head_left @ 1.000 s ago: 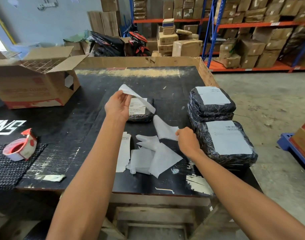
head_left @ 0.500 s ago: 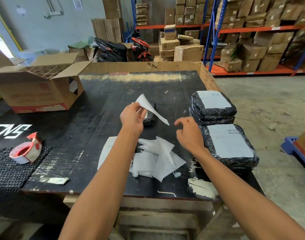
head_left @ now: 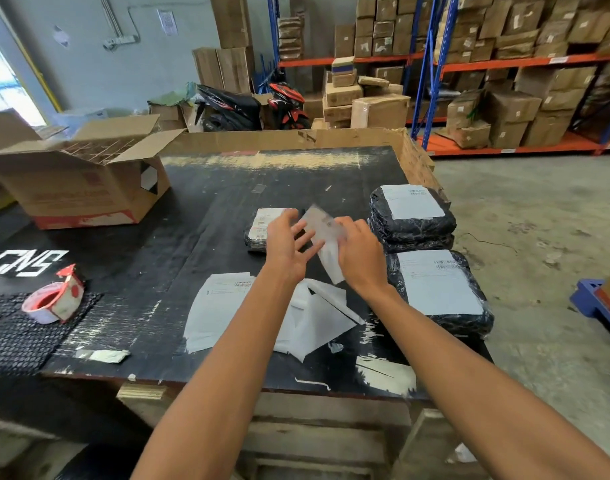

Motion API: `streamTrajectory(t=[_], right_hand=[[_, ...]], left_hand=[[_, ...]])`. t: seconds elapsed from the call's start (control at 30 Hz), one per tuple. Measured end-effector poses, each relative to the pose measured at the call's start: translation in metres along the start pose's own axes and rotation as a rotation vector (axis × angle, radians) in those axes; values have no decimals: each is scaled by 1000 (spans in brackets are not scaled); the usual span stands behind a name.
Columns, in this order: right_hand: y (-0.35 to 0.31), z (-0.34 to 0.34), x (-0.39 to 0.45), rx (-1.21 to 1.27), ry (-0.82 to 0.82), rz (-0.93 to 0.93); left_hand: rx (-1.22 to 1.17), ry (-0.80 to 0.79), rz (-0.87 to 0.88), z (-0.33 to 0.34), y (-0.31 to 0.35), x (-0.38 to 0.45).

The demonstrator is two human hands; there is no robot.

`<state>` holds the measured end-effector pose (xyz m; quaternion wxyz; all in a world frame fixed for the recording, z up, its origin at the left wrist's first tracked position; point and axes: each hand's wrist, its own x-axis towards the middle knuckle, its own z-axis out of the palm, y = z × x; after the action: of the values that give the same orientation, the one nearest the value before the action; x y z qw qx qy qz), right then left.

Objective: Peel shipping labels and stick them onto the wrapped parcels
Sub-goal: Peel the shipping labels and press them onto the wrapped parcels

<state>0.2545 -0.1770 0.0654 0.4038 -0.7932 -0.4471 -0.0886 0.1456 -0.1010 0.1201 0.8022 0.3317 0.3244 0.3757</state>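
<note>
- the near edge of the black table [head_left: 227, 379] is scuffed white; a stack of label sheets [head_left: 210, 313] lies flat there, its small print too blurred to read, with crumpled white backing papers [head_left: 317, 320] touching its right side.
- just beyond, both hands meet above the table. the right hand [head_left: 360, 258] pinches a white label [head_left: 326, 244], blurred and tilted, between thumb and fingers; the left hand [head_left: 286, 244] has its fingers spread and relaxed against the label's left edge.
- half a second ago the left hand alone held the paper up and the right hand was reaching; now both are on it.
- behind the hands a small black wrapped parcel [head_left: 262, 230] lies flat, already labelled.
- to the right, two labelled black parcels [head_left: 438, 292] sit, the far one [head_left: 412, 216] stacked.
- at left, a red tape dispenser [head_left: 54, 299] sits beside white letters "cns" [head_left: 26, 262], and an open carton [head_left: 78, 181] stands farther back.
</note>
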Motion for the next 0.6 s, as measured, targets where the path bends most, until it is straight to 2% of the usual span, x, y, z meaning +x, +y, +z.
streamTrajectory(t=[0.07,0.17,0.3,0.47,0.6], right_hand=[[-1,-7,6,149,-9,126],[0,-11,15,478,-93,319],[0,3,22,734,-230,456],[0,27,34,683,-216,517],[-4,59,56,506,-168,522]], left_hand=[[29,40,23,-2,-1,3],[269,73,42,-12,-5,11],[475,97,116,-29,-13,20],[576,158,217,-46,-9,48],[658,199,213,-67,2,94]])
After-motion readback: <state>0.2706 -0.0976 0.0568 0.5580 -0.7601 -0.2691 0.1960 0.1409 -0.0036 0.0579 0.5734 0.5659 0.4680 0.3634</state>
